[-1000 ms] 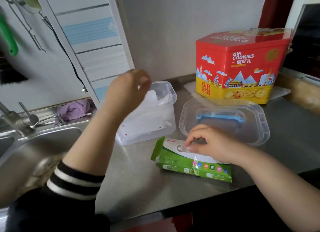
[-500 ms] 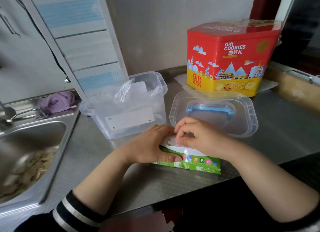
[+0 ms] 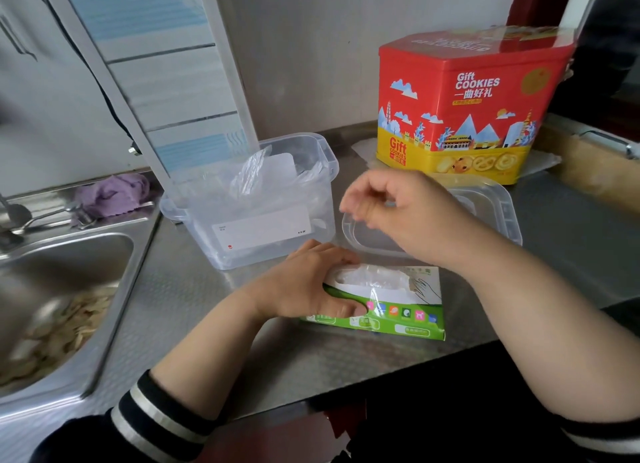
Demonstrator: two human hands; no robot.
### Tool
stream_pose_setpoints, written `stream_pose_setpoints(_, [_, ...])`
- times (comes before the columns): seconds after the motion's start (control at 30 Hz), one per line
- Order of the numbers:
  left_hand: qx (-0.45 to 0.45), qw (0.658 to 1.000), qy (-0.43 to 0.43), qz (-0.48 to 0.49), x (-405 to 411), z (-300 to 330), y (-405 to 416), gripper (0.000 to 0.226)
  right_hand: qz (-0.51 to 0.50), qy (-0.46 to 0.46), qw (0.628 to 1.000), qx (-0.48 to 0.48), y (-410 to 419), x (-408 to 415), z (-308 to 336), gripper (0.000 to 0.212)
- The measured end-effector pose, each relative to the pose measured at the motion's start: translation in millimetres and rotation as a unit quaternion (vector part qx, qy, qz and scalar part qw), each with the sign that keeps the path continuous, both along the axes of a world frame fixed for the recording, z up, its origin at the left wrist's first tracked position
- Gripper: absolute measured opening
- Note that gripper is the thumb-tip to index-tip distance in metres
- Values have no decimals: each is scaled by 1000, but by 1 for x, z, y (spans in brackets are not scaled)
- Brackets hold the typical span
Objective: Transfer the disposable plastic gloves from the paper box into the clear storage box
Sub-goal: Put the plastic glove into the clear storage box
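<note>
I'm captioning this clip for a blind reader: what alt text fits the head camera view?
A person's left hand grips a green paper box of gloves on a steel counter, while the right hand hovers above with fingers curled. Behind stand a clear storage box holding plastic gloves, its lid, and a red cookie tin.

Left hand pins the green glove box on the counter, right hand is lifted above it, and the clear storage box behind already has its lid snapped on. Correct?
Not quite. The head view shows the clear storage box open, gloves sticking out; its lid lies on the counter beside it. The rest holds: left hand on the glove box, right hand raised.
</note>
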State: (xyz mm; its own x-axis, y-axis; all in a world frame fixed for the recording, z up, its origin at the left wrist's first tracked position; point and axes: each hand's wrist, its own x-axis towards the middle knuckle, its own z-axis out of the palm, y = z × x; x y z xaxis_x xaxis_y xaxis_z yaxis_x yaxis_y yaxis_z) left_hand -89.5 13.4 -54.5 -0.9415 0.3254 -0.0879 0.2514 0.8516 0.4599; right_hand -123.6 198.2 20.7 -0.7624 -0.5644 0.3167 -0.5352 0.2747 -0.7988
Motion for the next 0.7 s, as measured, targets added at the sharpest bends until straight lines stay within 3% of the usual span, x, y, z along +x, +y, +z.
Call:
stream_pose_setpoints(0.1, [12,1000,-5,5,0,0,-1,79,-10,-33,963,266,11,-2,-13,39])
stream_pose_setpoints(0.17, [17,1000,-4,11,0,0,0,81,-24,-22,938,345,13,-1,-31,31])
stream_pose_setpoints(0.23, [22,1000,3,9,-1,-2,1,80,-67,5,948,312,12,1,-41,16])
stream_pose_setpoints(0.5, [63,998,7,12,-2,-6,2,61,-102,59,976,181,6,8,-58,12])
stream_pose_setpoints(0.7, [53,998,18,-6,-2,-3,4,59,-125,-76,989,-17,4,3,-63,22])
